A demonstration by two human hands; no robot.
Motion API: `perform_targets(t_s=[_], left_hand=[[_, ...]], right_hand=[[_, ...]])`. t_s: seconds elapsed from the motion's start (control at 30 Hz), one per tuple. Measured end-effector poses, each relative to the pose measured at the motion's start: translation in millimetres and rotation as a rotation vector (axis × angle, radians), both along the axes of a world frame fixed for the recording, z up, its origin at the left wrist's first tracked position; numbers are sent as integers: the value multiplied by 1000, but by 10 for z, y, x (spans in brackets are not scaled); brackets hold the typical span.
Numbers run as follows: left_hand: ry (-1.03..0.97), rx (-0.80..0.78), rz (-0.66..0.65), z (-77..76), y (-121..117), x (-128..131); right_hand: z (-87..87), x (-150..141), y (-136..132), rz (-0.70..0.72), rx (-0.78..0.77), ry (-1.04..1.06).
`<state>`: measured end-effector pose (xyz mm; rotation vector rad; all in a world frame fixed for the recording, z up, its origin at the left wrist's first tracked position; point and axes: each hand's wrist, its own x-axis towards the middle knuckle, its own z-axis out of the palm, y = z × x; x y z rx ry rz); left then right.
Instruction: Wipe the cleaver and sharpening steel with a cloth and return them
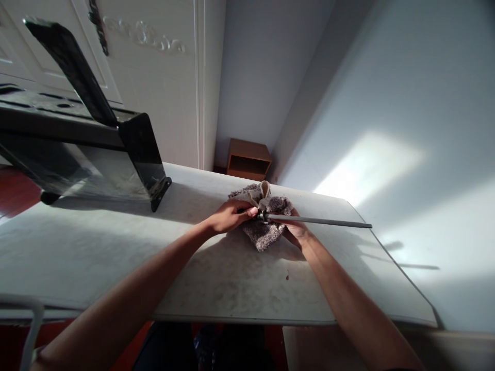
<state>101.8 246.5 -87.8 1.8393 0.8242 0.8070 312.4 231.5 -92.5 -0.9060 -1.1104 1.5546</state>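
My left hand (232, 216) is closed around the dark handle of a sharpening steel (320, 220), the thumb lying along its top near the collar. The long grey rod points right across the table. A fuzzy grey-brown cloth (265, 238) is bunched under and behind the collar, its paler side showing at the top. My right hand (297, 231) holds the cloth from the right, beneath the rod. Most of its fingers are hidden by the cloth and rod.
A black knife block (141, 154) with clear panels and a raised black piece stands on the white table (216, 283) at left. Behind are a white cabinet (162, 93) and a small brown shelf box (249, 149). A wall (425, 103) bounds the right side.
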Motion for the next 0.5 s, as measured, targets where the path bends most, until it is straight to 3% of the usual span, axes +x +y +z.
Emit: perform_targets(t_s=[0.17,0.4,0.5], left_hand=[[49,-20,25,-3,2,13],[146,-87,11,-43,1,49],[130,-122,73,-27,-19,67]], right_hand=[[-19,-4,-3,-34,-30,-10],[59,-54,-131,98,-40,-51],[90,-67,-143,101,-22,-64]])
